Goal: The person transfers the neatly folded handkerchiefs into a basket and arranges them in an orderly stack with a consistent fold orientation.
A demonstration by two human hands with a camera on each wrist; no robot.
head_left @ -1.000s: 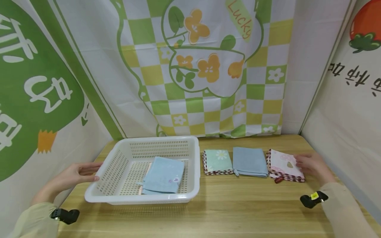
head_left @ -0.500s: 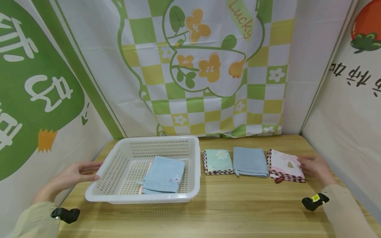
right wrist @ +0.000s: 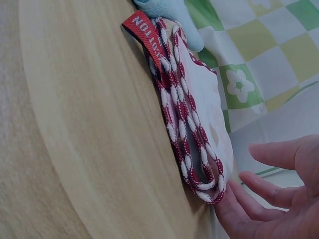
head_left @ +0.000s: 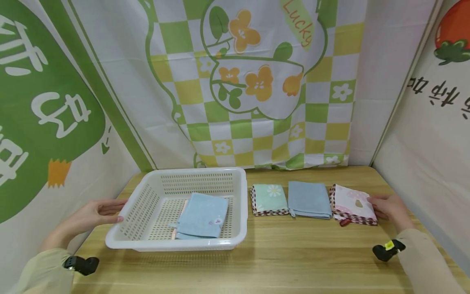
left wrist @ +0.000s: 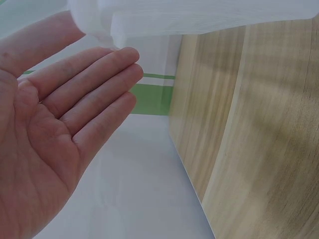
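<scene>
In the head view my left hand (head_left: 86, 216) is at the left side of a white plastic basket (head_left: 240, 241). Its fingers (left wrist: 107, 94) are straight in the left wrist view, with the thumb and fingertips against the basket's rim. A light blue folded towel (head_left: 202, 214) lies inside the basket. At the far right my right hand (head_left: 393, 208) is beside a pink folded towel (head_left: 350, 202) with a red-and-white edge. The right fingers (right wrist: 271, 191) are spread and loosely bent, the lower ones at the towel's folded edge; the thumb stands apart from it.
Left of the pink towel, a blue folded towel (head_left: 309, 200) and a mint folded towel (head_left: 269, 200) with a daisy lie in a row on the wooden table (head_left: 293, 257). Printed cloth walls (head_left: 264, 134) enclose the table at the back and sides.
My right hand has shifted slightly right, from over the pink towel's edge to its side. The left hand, basket and towels stay where they were.
</scene>
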